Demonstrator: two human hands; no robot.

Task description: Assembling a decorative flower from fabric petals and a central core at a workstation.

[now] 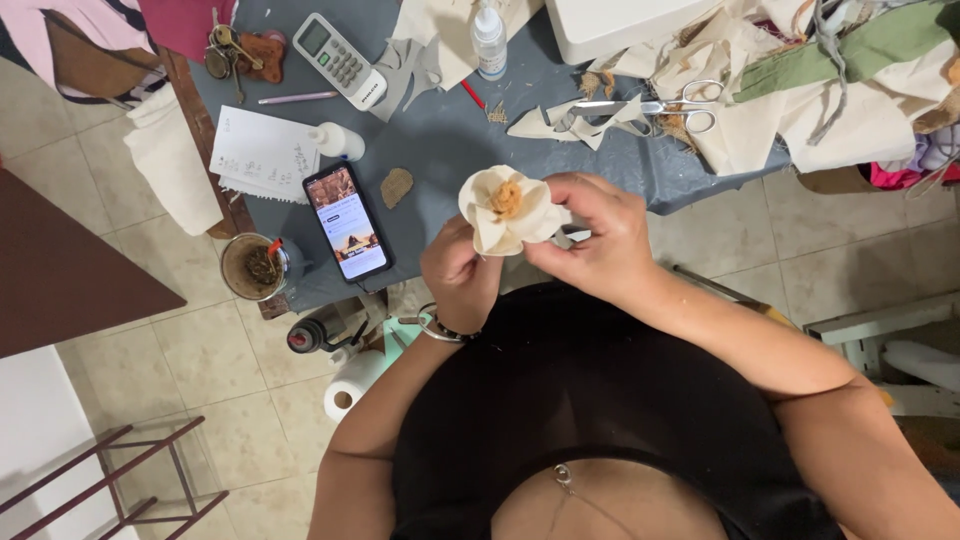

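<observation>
A cream fabric flower (507,207) with a tan fibre centre is held up in front of me, over the near edge of the grey-covered table (440,140). My left hand (458,275) grips the flower from below, at its base. My right hand (597,235) pinches the petals on the flower's right side, fingers curled around them. A bracelet sits on my left wrist.
On the table lie a lit smartphone (347,221), a remote control (339,59), scissors (665,104), two glue bottles (489,38), a notepad (263,155), keys, a small tan scrap (396,186) and heaps of cream fabric (800,110). A cup (250,266) and a paper roll (350,385) sit lower left.
</observation>
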